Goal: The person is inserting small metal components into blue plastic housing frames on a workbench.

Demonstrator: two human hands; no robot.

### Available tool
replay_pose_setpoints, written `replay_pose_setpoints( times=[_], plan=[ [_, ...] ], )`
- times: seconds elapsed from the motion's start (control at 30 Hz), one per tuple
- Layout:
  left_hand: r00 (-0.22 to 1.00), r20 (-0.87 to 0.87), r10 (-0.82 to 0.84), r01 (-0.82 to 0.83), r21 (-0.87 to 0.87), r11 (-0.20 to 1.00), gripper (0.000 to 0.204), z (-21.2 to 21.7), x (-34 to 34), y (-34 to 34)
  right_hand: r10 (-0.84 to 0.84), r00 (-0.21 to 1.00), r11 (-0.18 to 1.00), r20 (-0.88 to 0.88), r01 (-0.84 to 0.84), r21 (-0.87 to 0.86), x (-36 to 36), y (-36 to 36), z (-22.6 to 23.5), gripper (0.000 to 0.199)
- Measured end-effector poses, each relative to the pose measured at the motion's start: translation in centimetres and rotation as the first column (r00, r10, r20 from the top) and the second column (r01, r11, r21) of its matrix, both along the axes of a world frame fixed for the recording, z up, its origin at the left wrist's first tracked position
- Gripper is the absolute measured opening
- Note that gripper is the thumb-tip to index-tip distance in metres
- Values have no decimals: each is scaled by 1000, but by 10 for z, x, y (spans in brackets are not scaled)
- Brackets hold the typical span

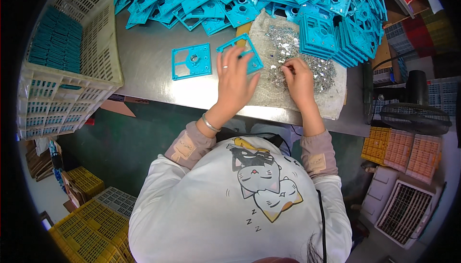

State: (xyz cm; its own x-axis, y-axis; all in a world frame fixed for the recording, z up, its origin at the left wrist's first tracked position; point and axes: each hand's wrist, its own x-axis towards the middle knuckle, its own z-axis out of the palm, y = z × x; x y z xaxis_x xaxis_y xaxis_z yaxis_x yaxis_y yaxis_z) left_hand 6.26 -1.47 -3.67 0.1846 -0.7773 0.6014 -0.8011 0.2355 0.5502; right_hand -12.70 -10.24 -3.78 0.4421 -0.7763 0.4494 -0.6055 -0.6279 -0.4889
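Judging by layout, job's prob. partway: rows of flat turquoise plastic panels point(57, 42) sit in the off-white slatted plastic crate point(101, 88), far left of the off-white fabric cloth point(276, 97), but a big loose heap of turquoise plastic panels point(201, 4) lies beyond the cloth, so lots prob. left. Neat stack of turquoise panels point(317, 35) at the cloth's far right; can't tell if those pcs are done.

In work: turquoise rectangular plastic frame point(255, 54) w/ open windows, tilted at the cloth's left edge, partly under L hand. Another turquoise frame w/ round collar point(204, 61) lies flat on the steel tabletop point(144, 61), left of the cloth.

L hand point(235, 78): fingers spread, pointing away from body; contact w/ frame unclear. R hand point(298, 78): over the cloth by the small shiny metal bits point(288, 42), fingers curled, thumb & index close tog.; can't tell if it's holding a bit.
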Motion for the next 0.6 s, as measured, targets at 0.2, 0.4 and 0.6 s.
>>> replay_pose_setpoints(
  times=[0.2,0.4,0.6],
  plan=[
    [982,168,-86,90,-17,996,8,-4,-25,-31,-125,949,976,289,65,209,-8,17,3,22],
    [926,375,-32,5,73,997,5,-11,-35,-45,-120,933,993,340,109,51,-13,35,17,33],
    [951,304,-52,36,58,998,4,1,-36,-40,33,939,987,342,24,-162,-19,41,33,21]
  ],
)
